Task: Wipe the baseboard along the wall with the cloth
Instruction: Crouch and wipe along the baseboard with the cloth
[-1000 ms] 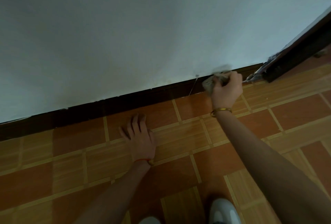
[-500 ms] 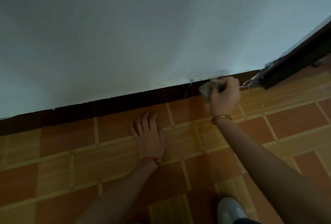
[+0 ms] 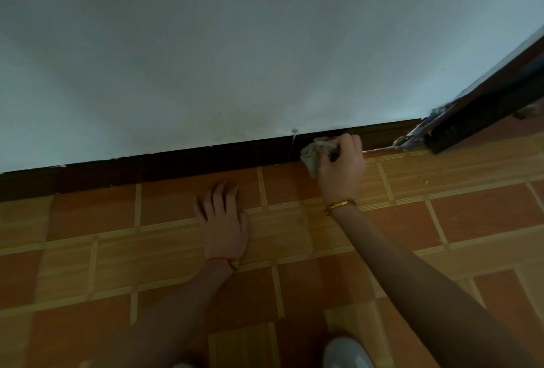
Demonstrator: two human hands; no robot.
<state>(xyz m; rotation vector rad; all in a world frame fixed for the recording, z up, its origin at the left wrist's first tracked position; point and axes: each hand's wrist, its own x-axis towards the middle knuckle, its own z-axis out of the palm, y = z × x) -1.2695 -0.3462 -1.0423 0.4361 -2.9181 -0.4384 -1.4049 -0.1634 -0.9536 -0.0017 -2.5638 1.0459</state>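
A dark brown baseboard (image 3: 164, 166) runs along the foot of the pale wall, rising from left to right. My right hand (image 3: 340, 166) is shut on a crumpled grey cloth (image 3: 313, 155) and presses it against the baseboard right of centre. A gold bracelet sits on that wrist. My left hand (image 3: 223, 220) lies flat on the floor tiles with fingers spread, just in front of the baseboard, holding nothing.
The floor is orange and tan tile (image 3: 441, 220). A dark door frame (image 3: 482, 108) slants up at the right, with chipped pale debris at its foot (image 3: 412, 139). A thin crack or wire (image 3: 293, 143) crosses the baseboard left of the cloth. My shoe (image 3: 344, 353) shows at the bottom.
My right hand and the cloth have slid left along the baseboard, away from the door frame. My left hand stays flat on the floor while the view shifted slightly.
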